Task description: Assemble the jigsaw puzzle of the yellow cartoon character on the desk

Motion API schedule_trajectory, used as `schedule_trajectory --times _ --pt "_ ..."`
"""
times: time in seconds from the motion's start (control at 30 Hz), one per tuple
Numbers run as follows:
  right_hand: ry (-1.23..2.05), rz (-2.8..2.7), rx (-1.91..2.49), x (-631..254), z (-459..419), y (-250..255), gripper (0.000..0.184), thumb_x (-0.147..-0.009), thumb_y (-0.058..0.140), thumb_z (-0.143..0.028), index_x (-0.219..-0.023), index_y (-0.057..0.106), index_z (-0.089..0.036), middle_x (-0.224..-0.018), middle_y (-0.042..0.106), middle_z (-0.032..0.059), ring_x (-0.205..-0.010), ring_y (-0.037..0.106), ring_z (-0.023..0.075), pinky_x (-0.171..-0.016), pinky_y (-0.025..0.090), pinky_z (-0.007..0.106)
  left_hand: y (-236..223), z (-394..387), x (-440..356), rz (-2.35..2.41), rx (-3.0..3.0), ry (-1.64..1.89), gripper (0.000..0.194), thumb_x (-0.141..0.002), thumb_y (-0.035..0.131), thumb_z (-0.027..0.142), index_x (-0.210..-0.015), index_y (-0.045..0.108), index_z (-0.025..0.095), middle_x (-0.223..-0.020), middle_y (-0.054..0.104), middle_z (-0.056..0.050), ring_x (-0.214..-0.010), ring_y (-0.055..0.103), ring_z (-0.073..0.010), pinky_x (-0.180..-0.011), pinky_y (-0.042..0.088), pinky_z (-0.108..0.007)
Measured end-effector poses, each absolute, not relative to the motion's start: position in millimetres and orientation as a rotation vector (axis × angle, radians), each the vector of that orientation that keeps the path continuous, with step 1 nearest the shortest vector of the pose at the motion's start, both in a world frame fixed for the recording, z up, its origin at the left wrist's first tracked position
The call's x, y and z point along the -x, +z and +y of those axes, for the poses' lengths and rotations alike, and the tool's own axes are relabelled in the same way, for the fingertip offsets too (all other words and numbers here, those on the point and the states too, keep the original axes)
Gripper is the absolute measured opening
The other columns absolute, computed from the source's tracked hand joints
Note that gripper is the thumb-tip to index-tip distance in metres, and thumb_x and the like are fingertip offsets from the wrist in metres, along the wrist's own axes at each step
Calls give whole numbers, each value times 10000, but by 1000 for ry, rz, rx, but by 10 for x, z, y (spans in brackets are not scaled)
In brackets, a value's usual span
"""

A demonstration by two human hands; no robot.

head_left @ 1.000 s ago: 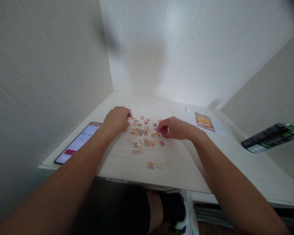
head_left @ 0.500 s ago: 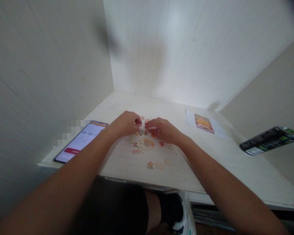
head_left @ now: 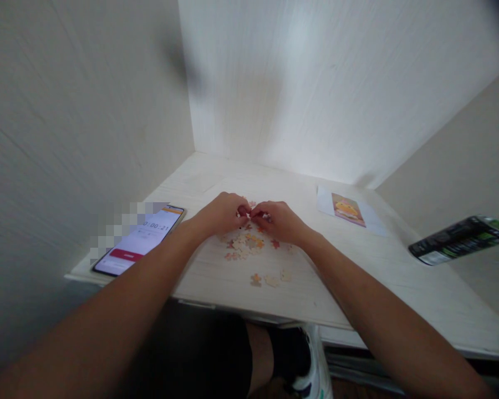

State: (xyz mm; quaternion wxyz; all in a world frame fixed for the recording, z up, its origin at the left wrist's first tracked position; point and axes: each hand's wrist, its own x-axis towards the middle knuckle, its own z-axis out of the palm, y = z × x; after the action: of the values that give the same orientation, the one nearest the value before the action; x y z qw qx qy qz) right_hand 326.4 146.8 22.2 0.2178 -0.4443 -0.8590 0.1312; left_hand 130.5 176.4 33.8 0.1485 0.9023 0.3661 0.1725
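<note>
Left hand (head_left: 228, 213) and right hand (head_left: 279, 219) meet just beyond jigsaw-piece cluster (head_left: 251, 243), about equally near it; fingers (head_left: 259, 209) curled, tips close together. Anything grasped: cannot tell.

1. Left wall (head_left: 79, 100): greyish-white panel with fine streaked grain, filling the upper left of the frame.
2. Back wall (head_left: 336, 94): paler panel, upper centre to upper right; a diffuse bright patch lies near the top, a soft brownish shadow below it.
3. Right wall (head_left: 478, 160): plain, dull grey-beige, at the right edge.
4. Tabletop (head_left: 216, 280): white, faintly grained, spanning the middle and meeting the walls.
5. Floor (head_left: 351, 389): dark brown sliver, bottom edge, right of centre.
</note>
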Motion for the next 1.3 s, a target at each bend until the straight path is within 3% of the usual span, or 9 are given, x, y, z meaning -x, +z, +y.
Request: schedule_trajectory --times 0.23,0.53,0.7,0.9,1.03,1.3 --pt "442 -2281 1297 -3303 1476 187 171 -826 545 -175 -923 686 -176 -838 716 32 -701 604 122 -667 445 239 337 1784 -1277 1148 -2564 510 228 -744 558 229 -891 731 211 -800 728 -21 -703 625 -139 -651 431 -266" --pt "464 -2239 1302 -3302 1489 195 154 -818 582 -187 -902 710 -173 -824 720 32 -682 588 117 -668 441 240 255 1809 -1275 1180 -2642 464 276 -764 500 254 -886 744 215 -852 734 -50 -762 632 -188 -708 437 -316" --pt "313 -2261 1269 -3320 1523 165 156 -828 592 -195 -915 720 -168 -884 686 58 -729 584 121 -703 447 245 262 1821 -1247 1229 -2668 410 258 -771 506 257 -853 746 216 -836 734 -47 -764 632 -187 -699 437 -304" --pt "458 -2351 1337 -3460 1534 261 211 -768 695 -300 -943 716 -183 -787 691 27 -666 592 120 -623 446 243 298 1918 -1113 1378 -2637 375 297 -768 505 249 -945 742 224 -925 737 -45 -827 643 -190 -739 458 -302" --pt "478 -2397 1405 -3484 1520 298 182 -760 698 -293 -913 721 -197 -764 702 17 -661 607 121 -637 456 251 337 1961 -1003 1493 -2599 319 309 -774 514 288 -980 731 215 -954 728 -61 -851 641 -208 -759 479 -314" --pt "465 -2372 1363 -3449 1512 259 165 -796 654 -273 -924 713 -186 -785 705 29 -673 606 120 -622 461 246 376 1943 -916 1562 -2569 170 400 -699 527 180 -1057 707 184 -1067 704 -100 -978 632 -243 -867 478 -331"
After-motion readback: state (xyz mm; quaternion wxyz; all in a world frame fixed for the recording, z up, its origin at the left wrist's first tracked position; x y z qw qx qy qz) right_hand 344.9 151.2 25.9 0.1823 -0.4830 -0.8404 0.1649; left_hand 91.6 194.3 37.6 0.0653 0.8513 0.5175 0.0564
